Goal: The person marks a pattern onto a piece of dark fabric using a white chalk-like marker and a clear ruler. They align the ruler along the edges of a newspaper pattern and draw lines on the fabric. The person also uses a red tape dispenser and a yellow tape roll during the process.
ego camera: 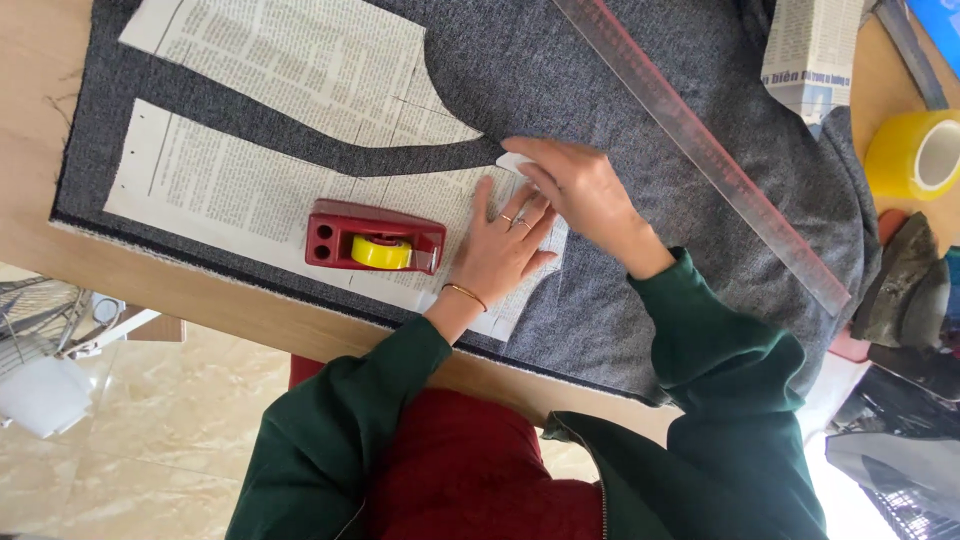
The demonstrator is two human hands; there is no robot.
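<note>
Both hands' fingers [520, 215] press flat on newspaper pattern [250, 200].

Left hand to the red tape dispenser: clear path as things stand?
Probably yes. The left hand lies flat on the newspaper pattern, and the red tape dispenser sits right beside it on the same sheet, nothing between them. The right hand is on the far side.

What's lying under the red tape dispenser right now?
The red tape dispenser sits on a newspaper pattern piece, which lies on grey fabric over the wooden table. The paper directly beneath it is hidden.
</note>
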